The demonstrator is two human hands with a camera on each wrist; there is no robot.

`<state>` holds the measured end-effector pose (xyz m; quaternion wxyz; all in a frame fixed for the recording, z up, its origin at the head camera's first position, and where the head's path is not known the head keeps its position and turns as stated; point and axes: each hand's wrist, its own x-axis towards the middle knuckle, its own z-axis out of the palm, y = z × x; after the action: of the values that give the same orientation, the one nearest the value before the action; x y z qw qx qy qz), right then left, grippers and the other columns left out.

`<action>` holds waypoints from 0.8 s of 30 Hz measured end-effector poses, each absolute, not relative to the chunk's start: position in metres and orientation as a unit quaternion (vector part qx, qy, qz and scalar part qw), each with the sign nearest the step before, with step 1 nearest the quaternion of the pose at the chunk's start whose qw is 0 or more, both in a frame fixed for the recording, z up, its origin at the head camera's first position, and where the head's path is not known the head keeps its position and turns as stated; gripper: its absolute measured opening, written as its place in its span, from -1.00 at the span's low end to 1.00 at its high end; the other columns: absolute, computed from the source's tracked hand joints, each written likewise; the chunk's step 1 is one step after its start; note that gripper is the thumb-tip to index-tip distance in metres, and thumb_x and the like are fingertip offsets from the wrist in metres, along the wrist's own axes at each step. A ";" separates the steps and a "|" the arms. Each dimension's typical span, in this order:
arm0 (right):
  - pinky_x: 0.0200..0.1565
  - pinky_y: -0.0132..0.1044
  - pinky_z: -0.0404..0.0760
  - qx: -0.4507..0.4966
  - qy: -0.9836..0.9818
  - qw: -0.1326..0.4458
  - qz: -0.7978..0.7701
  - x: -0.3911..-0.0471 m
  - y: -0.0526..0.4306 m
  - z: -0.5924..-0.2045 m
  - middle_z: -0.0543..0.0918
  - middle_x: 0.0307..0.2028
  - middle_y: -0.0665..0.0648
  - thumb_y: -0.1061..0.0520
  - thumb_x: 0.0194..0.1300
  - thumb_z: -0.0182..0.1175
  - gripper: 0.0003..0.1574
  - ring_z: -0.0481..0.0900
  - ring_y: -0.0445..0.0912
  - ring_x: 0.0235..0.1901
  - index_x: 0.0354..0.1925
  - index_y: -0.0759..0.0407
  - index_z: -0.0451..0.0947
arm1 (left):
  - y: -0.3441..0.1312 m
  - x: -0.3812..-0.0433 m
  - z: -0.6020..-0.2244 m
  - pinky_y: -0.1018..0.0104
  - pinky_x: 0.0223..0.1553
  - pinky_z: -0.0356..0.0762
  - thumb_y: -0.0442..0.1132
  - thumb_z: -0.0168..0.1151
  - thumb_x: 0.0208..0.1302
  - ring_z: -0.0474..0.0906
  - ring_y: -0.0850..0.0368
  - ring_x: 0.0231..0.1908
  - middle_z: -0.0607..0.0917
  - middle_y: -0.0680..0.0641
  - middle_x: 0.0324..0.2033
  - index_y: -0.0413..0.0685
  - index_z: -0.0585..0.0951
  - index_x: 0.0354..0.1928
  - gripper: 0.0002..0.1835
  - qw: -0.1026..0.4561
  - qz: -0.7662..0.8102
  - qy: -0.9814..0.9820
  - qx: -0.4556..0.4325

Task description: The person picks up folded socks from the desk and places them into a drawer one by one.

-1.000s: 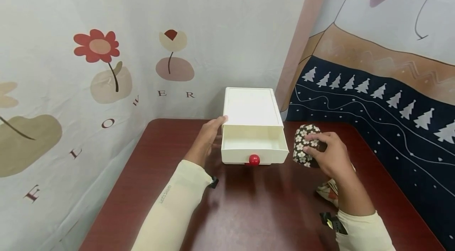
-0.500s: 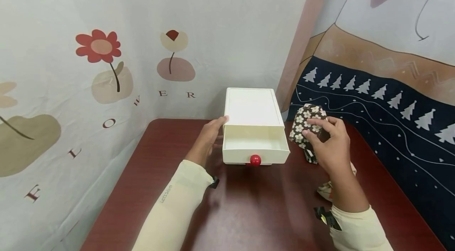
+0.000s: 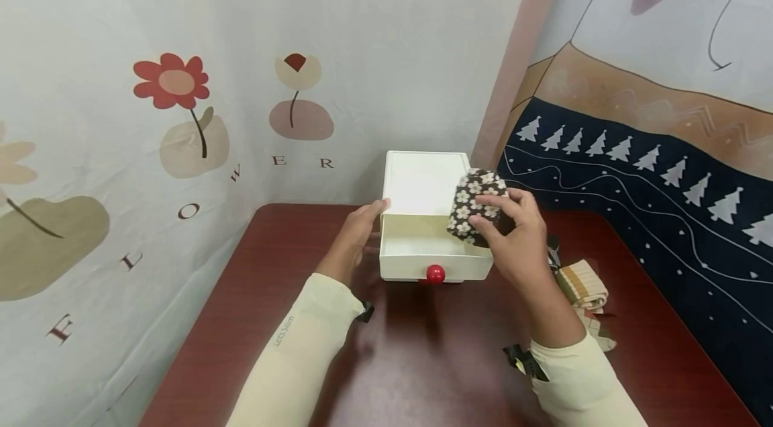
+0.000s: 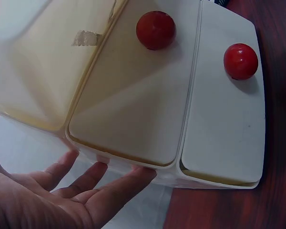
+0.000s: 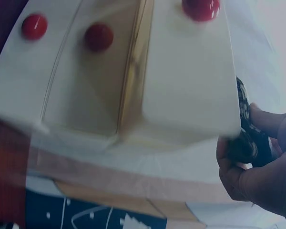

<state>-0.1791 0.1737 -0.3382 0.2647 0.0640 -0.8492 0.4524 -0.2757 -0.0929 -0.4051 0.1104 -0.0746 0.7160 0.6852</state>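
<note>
Box of 3 white drawers [image 3: 419, 180] looks light and stiff; its top drawer [image 3: 403, 267] is pulled out. The left hand [image 3: 353, 233] rests nearly straight fingers on the box's side. The right hand [image 3: 521, 240] pinches a flowery cloth [image 3: 465, 204], up by the drawer's right end. The cloth looks soft and safe to squeeze; pinch its thick middle. The red knob [image 3: 435, 274] looks slippery.

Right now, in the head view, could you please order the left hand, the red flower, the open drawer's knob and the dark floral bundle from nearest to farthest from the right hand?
1. Dark floral bundle: held in the right hand.
2. Knob: on the open drawer, leftward.
3. Left hand: at the cabinet's left side.
4. Red flower: on the backdrop, far left.
</note>
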 end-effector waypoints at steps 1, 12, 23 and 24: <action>0.32 0.13 0.41 0.069 -0.851 0.257 0.453 -0.180 0.169 -0.338 0.48 0.32 0.38 0.27 0.34 0.54 -0.58 0.44 0.26 0.35 0.16 0.15 0.80 | -0.093 -0.276 -0.405 -0.11 0.11 0.75 0.39 0.24 0.39 0.64 -0.28 0.30 0.55 -0.21 0.42 0.10 0.49 0.55 -0.17 0.110 0.685 0.716 -0.075; 0.44 0.31 0.46 0.113 -0.864 0.182 0.456 -0.193 0.138 -0.340 0.52 0.35 0.34 0.20 0.30 0.58 -0.57 0.44 0.30 0.46 0.13 0.13 0.82 | -0.092 -0.275 -0.405 -0.28 0.28 0.64 0.37 0.25 0.40 0.62 -0.32 0.33 0.56 -0.23 0.42 0.07 0.47 0.56 -0.16 0.112 0.694 0.707 -0.075; 0.14 0.10 0.64 0.162 -0.875 0.189 0.416 -0.196 0.115 -0.342 0.66 0.13 0.30 0.19 0.20 0.65 -0.60 0.65 0.21 0.15 0.03 0.13 0.87 | -0.093 -0.274 -0.405 -0.19 0.19 0.71 0.38 0.24 0.40 0.59 -0.33 0.35 0.52 -0.22 0.46 0.07 0.45 0.58 -0.14 0.109 0.691 0.711 -0.072; 0.12 0.09 0.65 0.163 -0.877 0.188 0.412 -0.196 0.114 -0.342 0.67 0.12 0.29 0.19 0.20 0.65 -0.61 0.66 0.21 0.13 0.02 0.13 0.88 | -0.093 -0.274 -0.404 -0.18 0.18 0.71 0.38 0.24 0.39 0.60 -0.32 0.35 0.52 -0.21 0.46 0.07 0.46 0.57 -0.15 0.108 0.691 0.711 -0.073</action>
<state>-0.1956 0.1135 -0.3420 0.1880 0.1632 -0.8766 0.4118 -0.2738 -0.0930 -0.4042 0.1084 -0.0728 0.7109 0.6910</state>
